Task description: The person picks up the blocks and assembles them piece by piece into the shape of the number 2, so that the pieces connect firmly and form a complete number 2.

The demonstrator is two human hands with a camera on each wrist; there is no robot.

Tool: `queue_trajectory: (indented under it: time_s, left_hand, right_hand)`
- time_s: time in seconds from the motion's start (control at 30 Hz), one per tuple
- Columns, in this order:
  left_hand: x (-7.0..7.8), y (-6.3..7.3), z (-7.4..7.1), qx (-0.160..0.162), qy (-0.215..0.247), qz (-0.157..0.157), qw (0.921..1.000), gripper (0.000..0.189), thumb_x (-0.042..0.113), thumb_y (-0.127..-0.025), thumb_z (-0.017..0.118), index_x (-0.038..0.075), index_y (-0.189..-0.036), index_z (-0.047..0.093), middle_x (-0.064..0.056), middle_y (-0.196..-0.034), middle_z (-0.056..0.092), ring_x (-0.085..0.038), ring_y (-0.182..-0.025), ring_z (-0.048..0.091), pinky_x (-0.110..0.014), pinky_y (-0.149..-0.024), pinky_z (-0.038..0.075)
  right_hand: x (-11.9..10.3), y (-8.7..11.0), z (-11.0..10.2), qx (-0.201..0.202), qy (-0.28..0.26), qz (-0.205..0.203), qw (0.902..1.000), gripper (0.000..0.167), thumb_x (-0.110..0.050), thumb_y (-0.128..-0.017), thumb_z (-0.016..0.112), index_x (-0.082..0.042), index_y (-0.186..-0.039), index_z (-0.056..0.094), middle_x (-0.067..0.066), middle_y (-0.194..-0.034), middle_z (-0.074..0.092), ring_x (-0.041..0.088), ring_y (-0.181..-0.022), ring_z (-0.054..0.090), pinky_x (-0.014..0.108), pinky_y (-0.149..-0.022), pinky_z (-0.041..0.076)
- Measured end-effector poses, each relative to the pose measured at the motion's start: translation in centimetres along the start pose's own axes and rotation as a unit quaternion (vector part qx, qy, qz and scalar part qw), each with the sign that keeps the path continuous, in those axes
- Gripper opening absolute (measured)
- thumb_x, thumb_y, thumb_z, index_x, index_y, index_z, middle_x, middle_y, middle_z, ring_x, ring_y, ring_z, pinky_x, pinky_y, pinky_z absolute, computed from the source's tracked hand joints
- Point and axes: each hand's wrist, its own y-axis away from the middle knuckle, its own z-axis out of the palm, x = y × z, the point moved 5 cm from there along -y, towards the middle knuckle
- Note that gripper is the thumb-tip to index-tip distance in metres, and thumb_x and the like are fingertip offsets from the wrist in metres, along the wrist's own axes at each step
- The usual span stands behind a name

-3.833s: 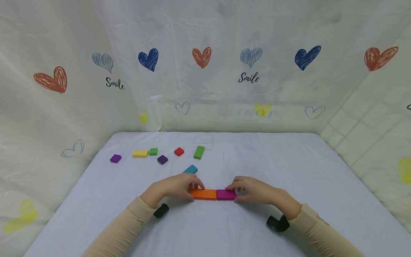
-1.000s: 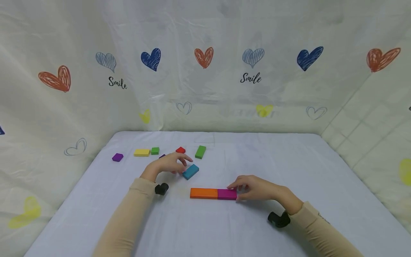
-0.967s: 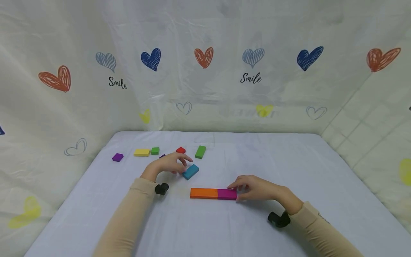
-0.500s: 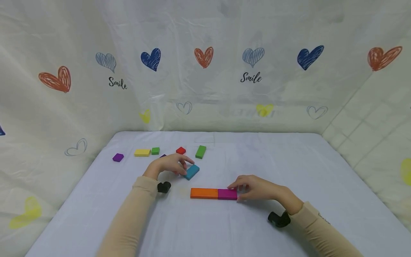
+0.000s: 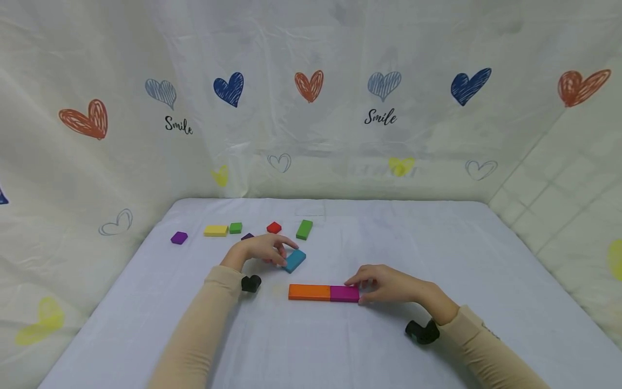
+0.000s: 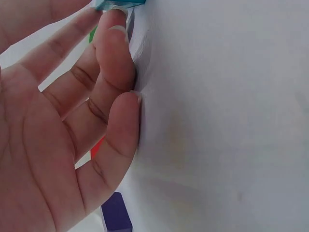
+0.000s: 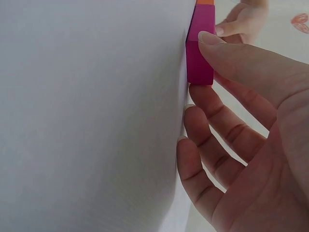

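Note:
My left hand [image 5: 266, 249] holds a blue rectangular block [image 5: 295, 261] between thumb and index finger. In the left wrist view only an end of the blue block [image 6: 120, 4] shows at the top, and the other fingers curl beside the tabletop. My right hand [image 5: 389, 283] pinches the right end of a magenta block [image 5: 344, 294]; in the right wrist view the thumb lies along the side of the magenta block [image 7: 200, 60]. An orange block [image 5: 309, 292] lies end to end with the magenta one, forming a straight row.
Behind the left hand lie a red block [image 5: 274, 227], a long green block [image 5: 304, 229], a small green block [image 5: 235, 228], a yellow block [image 5: 216, 230] and a purple block [image 5: 179, 237]. A dark purple block [image 5: 248, 236] is partly hidden by that hand. White cloth covers the table [image 5: 437, 243].
My left hand has left the orange block, reached back to the blue block and shifted it slightly right. The right hand stays at the magenta block.

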Motion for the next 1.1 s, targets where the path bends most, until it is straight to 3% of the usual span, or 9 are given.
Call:
queue_trajectory:
  time_s: [0.7, 1.1]
  left_hand:
    - [0.5, -0.3, 0.9, 0.004, -0.001, -0.010, 0.9999, 0.050, 0.015, -0.094, 0.074, 0.014, -0.141, 0.057, -0.006, -0.097, 0.061, -0.018, -0.090, 0.056, -0.025, -0.076, 0.048]
    - [0.8, -0.3, 1.3, 0.007, -0.005, -0.014, 0.9999, 0.051, 0.017, -0.095, 0.073, 0.015, -0.142, 0.056, -0.005, -0.096, 0.062, -0.018, -0.089, 0.057, -0.026, -0.078, 0.049]
  right_hand:
    - [0.0, -0.1, 0.0, -0.004, 0.000, 0.009, 1.0000, 0.037, -0.015, -0.091, 0.078, -0.012, -0.127, 0.073, -0.009, -0.107, 0.064, 0.015, -0.098, 0.056, 0.029, -0.083, 0.052]
    - [0.2, -0.2, 0.1, -0.005, 0.001, 0.012, 0.9999, 0.037, -0.017, -0.091, 0.079, -0.013, -0.127, 0.072, -0.010, -0.107, 0.064, 0.015, -0.099, 0.056, 0.029, -0.083, 0.051]
